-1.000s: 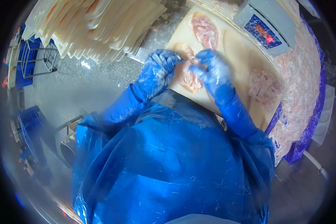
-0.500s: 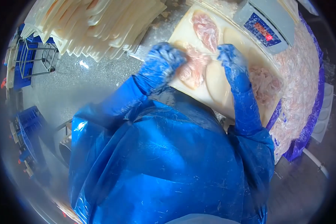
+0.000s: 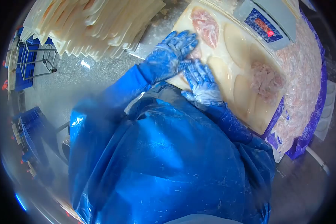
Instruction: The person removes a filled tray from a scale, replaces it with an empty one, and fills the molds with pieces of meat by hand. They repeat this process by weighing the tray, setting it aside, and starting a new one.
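My left hand, in a wet blue glove, lies flat with its fingers stretched out over the left part of a white moulded tray. Beside it, my right hand rests palm down, fingers extended, its tips close to the left hand. Between and beneath them shows a bit of pale pink raw meat; the hands cover most of it. Above them, another raw meat piece, looking like chicken, fills an upper hollow. Small meat scraps sit in a hollow at the tray's right.
A scale with a lit red display stands behind the tray. To the right, a large heap of raw meat lies in a purple liner. Many stacked white trays stand at upper left; a metal frame is farther left.
My right hand has moved left and down to beside my left hand. Both hands have gone from curled to flat, now covering the nearer meat piece.
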`<state>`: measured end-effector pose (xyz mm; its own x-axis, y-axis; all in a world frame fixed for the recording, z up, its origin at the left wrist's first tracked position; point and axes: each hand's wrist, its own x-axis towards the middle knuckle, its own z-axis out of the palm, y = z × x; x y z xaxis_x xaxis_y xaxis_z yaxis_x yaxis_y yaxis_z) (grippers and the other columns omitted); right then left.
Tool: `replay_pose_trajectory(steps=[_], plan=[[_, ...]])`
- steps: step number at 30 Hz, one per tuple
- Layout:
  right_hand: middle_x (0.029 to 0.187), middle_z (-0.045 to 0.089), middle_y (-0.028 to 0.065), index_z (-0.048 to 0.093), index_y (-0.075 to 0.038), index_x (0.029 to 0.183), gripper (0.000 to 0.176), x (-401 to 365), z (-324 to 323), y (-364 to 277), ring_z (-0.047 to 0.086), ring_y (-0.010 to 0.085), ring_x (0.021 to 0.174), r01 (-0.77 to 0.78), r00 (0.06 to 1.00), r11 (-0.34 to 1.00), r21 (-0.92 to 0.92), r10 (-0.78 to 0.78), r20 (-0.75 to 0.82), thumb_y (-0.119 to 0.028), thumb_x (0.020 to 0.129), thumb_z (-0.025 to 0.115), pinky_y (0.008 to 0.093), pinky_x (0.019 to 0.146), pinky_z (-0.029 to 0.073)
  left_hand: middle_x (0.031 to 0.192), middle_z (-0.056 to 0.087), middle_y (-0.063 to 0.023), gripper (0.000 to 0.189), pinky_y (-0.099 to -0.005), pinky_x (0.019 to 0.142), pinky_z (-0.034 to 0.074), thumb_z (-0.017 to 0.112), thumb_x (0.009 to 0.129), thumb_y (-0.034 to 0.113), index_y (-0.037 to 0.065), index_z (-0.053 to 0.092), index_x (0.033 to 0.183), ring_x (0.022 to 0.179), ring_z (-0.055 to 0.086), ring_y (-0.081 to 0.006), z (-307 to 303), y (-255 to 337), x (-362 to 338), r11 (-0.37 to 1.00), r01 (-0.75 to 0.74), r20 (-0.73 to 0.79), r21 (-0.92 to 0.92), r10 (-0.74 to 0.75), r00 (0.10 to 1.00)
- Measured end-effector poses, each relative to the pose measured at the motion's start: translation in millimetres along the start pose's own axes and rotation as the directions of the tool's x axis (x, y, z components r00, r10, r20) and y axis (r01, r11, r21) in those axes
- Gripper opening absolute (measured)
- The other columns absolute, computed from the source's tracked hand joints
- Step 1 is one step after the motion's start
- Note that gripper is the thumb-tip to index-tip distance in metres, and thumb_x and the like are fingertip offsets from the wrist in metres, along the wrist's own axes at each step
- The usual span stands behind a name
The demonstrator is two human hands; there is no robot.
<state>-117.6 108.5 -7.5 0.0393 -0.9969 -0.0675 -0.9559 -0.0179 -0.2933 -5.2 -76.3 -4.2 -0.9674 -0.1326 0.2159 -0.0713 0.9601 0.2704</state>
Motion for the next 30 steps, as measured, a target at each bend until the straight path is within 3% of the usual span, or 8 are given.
replay_pose_trajectory(steps=[5, 9, 11, 14, 18, 20, 24, 30], plan=[[0.143, 0.049, 0.0148, 0.051, -0.007, 0.139, 0.053, -46.6, -15.2, 39.9, 0.042, 0.029, 0.135, 0.132, 0.973, 0.955, 0.267, -0.073, -0.218, -0.029, 0.091, 0.06, 0.0426, 0.114, 0.031, 0.157, 0.03, -0.0163, 0.074, -0.0478, 0.119, 0.017, 0.056, 0.093, 0.044, 0.008, 0.031, 0.152, 0.147, 0.026, -0.0334, 5.6, 18.4, 2.3, 0.992, 0.108, -0.026, 0.065, -0.106, 0.994], [0.107, 0.067, 0.0104, 0.067, -0.006, 0.112, 0.028, -89.9, -42.5, 144.6, 0.062, 0.0308, 0.101, -0.393, 0.501, 0.394, 0.831, 0.85, -0.165, -0.017, 0.086, 0.068, 0.0402, 0.09, 0.05, 0.157, 0.031, -0.0161, 0.071, -0.0485, 0.12, 0.016, 0.057, 0.093, 0.038, 0.007, 0.031, 0.152, 0.147, 0.025, -0.0343, 1.1, 35.3, 9.8, 0.984, 0.164, 0.031, 0.063, -0.166, 0.986], [0.098, 0.069, 0.0095, 0.067, -0.004, 0.103, 0.015, -107.0, -97.7, 148.7, 0.065, 0.0208, 0.094, -0.288, 0.719, 0.955, 0.075, 0.267, -0.642, -0.01, 0.092, 0.06, 0.0319, 0.084, 0.051, 0.157, 0.031, -0.0159, 0.07, -0.0485, 0.12, 0.017, 0.058, 0.094, 0.035, 0.007, 0.031, 0.152, 0.147, 0.025, -0.0343, -1.0, 32.8, 15.5, 0.98, 0.186, -0.009, 0.076, -0.186, 0.982], [0.097, 0.068, 0.0076, 0.068, -0.004, 0.099, 0.014, -111.7, -60.6, 180.7, 0.065, 0.0215, 0.093, -0.183, 0.869, 0.969, 0.167, 0.239, -0.434, -0.012, 0.089, 0.064, 0.0316, 0.083, 0.051, 0.155, 0.034, -0.0152, 0.066, -0.048, 0.119, 0.02, 0.059, 0.093, 0.027, 0.008, 0.034, 0.151, 0.145, 0.028, -0.0357, 5.5, 31.8, 12.2, 0.981, 0.194, -0.136, -0.017, -0.195, 0.971], [0.097, 0.068, 0.0071, 0.069, -0.005, 0.096, 0.015, -118.8, -71.9, 185.4, 0.064, 0.0237, 0.092, -0.21, 0.815, 0.807, 0.551, 0.457, -0.358, -0.016, 0.085, 0.07, 0.0332, 0.083, 0.05, 0.152, 0.039, -0.0166, 0.063, -0.0492, 0.115, 0.026, 0.061, 0.092, 0.028, 0.009, 0.04, 0.148, 0.139, 0.036, -0.0373, 7.5, 36.8, 11.3, 0.975, 0.213, -0.216, -0.061, -0.221, 0.951], [0.093, 0.066, 0.0111, 0.067, -0.006, 0.091, 0.014, -118.0, -106.3, 152.9, 0.062, 0.0285, 0.09, -0.424, 0.646, 0.886, 0.189, 0.442, -0.622, -0.016, 0.083, 0.071, 0.0384, 0.081, 0.05, 0.151, 0.04, -0.0165, 0.062, -0.0488, 0.114, 0.028, 0.063, 0.091, 0.026, 0.009, 0.042, 0.147, 0.137, 0.038, -0.0375, 12.8, 34.3, 9.1, 0.973, 0.218, -0.253, -0.08, -0.231, 0.94], [0.092, 0.066, 0.0095, 0.066, -0.008, 0.095, 0.013, -99.3, -67.9, 124.1, 0.062, 0.03, 0.082, -0.433, 0.743, 0.893, 0.125, 0.432, -0.51, -0.015, 0.085, 0.069, 0.0379, 0.077, 0.05, 0.149, 0.043, -0.0159, 0.057, -0.0458, 0.112, 0.033, 0.064, 0.09, 0.02, 0.01, 0.046, 0.144, 0.134, 0.043, -0.0366, 12.0, 37.6, 9.7, 0.965, 0.231, -0.295, -0.126, -0.259, 0.92], [0.084, 0.057, -0.0011, 0.059, -0.004, 0.091, 0.01, -86.5, -54.7, 123.0, 0.053, 0.006, 0.076, -0.173, 0.621, 0.388, 0.905, 0.757, -0.205, -0.003, 0.087, 0.068, 0.0226, 0.074, 0.047, 0.148, 0.045, -0.0148, 0.05, -0.0432, 0.112, 0.035, 0.062, 0.092, 0.015, 0.01, 0.05, 0.14, 0.133, 0.044, -0.0348, 8.6, 39.5, 5.9, 0.937, 0.22, -0.302, -0.273, -0.3, 0.905]])
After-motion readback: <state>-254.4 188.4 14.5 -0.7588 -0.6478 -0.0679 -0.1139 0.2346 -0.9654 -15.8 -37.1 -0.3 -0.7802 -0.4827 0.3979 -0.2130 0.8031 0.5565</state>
